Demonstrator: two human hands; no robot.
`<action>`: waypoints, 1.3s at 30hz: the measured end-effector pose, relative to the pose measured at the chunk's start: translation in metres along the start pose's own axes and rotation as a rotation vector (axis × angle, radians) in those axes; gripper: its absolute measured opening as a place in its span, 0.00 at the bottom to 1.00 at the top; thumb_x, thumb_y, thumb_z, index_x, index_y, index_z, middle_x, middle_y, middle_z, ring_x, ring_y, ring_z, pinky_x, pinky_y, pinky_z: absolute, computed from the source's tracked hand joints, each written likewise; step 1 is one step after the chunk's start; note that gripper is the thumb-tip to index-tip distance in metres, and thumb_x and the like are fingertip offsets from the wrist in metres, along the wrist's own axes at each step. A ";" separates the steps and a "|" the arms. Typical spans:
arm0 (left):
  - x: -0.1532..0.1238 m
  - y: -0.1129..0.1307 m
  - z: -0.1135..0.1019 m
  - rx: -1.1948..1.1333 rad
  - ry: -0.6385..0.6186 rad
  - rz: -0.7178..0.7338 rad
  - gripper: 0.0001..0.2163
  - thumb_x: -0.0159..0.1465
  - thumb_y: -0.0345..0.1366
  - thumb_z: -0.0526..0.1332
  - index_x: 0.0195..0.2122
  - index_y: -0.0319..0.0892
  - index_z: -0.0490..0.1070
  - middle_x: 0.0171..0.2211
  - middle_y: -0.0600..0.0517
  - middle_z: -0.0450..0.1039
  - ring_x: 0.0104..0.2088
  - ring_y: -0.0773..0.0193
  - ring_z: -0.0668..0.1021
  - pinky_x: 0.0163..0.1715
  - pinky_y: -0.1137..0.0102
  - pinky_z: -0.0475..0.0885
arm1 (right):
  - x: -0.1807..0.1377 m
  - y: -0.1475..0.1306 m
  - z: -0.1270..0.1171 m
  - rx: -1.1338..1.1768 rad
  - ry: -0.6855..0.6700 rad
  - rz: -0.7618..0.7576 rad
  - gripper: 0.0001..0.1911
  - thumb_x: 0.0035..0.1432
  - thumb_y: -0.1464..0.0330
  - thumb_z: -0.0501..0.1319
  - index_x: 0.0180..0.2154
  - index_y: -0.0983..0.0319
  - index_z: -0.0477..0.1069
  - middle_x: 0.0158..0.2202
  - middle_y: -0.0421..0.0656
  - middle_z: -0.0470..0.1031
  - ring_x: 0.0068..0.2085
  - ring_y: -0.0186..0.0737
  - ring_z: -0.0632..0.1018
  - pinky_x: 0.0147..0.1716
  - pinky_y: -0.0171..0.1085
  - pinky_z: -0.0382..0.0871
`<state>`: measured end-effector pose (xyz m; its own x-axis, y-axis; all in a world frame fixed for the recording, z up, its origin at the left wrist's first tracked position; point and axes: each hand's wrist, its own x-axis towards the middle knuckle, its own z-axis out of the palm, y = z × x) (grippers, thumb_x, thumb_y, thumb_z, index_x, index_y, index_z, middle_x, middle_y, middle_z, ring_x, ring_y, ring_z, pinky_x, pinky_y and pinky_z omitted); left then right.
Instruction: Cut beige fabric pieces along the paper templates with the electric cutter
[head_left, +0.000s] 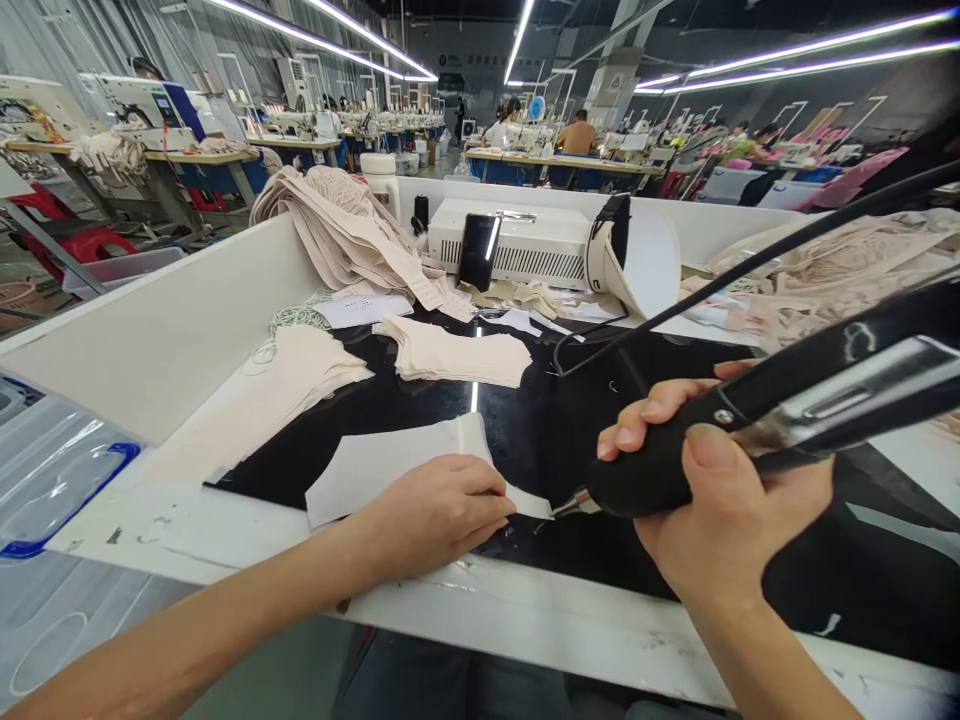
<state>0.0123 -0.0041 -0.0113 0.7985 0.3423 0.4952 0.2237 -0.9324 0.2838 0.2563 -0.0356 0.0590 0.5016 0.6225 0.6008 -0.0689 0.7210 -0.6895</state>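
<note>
My left hand [442, 510] lies over a white cut piece [382, 465] on the black tabletop, its fingers pressed together at the piece's right part. A narrow cream strip [472, 438] crosses that piece just behind my knuckles. In my right hand [720, 520] is a thick black hand-held tool [645, 485] with a tapered metal tip and a metal lever along its body. The tip touches or nearly touches the narrow right end of the white piece. Behind it lies a stack of cream fabric pieces [461, 350], with another cream stack [300, 375] to the left.
A black cable [720, 275] arches behind the tool. White side boards [172, 320] border the table. At the back stand a phone [478, 250], a white vented box [525, 245] and piled beige fabric [352, 230]. Clear plastic bins [60, 480] sit at left; people and sewing machines are beyond.
</note>
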 end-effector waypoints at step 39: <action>-0.002 0.003 0.005 0.027 0.012 0.029 0.11 0.90 0.33 0.65 0.59 0.40 0.90 0.53 0.43 0.90 0.52 0.54 0.91 0.62 0.60 0.90 | 0.003 0.015 0.021 -0.073 0.028 -0.026 0.28 0.61 0.52 0.88 0.51 0.50 0.76 0.35 0.29 0.83 0.24 0.35 0.80 0.23 0.38 0.81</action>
<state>0.0145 -0.0076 -0.0155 0.7982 0.3165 0.5126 0.2156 -0.9446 0.2475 0.2390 -0.0165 0.0593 0.5263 0.5943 0.6081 0.0072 0.7120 -0.7021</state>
